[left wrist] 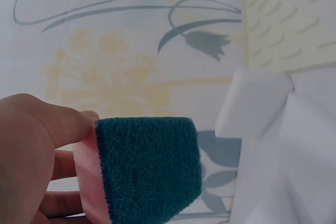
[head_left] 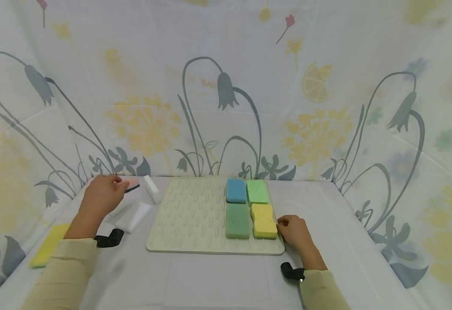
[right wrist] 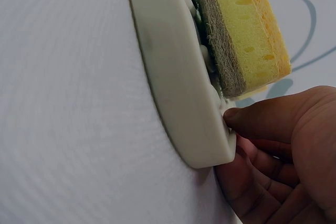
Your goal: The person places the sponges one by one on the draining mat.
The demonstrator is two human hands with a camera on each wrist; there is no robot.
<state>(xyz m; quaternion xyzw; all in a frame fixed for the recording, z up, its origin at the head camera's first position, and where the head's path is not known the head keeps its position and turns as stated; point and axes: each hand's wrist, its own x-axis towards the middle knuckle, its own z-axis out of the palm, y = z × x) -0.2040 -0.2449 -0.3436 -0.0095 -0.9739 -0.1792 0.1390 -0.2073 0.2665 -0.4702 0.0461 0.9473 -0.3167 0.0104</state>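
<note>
My left hand (head_left: pixel 101 193) pinches a pink sponge (left wrist: pixel 149 171) with a dark green scouring pad, holding it by its pink side between thumb and fingers. It is at the back left, above several white sponges (head_left: pixel 134 217). On the right, my right hand (head_left: pixel 293 234) grips the edge of a cream ridged mat (right wrist: pixel 176 77), thumb over the rim and fingers curled against its side. Just beside that thumb stands a yellow sponge (right wrist: pixel 252 35) with a greyish scouring layer. Also on the mat are a blue sponge (head_left: pixel 235 190), a light green sponge (head_left: pixel 257 191) and a darker green sponge (head_left: pixel 237 220).
A yellow cloth-like piece (head_left: pixel 49 245) lies at the left, partly behind the left forearm. One white block (head_left: pixel 152 189) leans near the mat's back left corner. A flower-printed curtain (head_left: pixel 226 129) rises behind the white-covered table (head_left: pixel 210 280).
</note>
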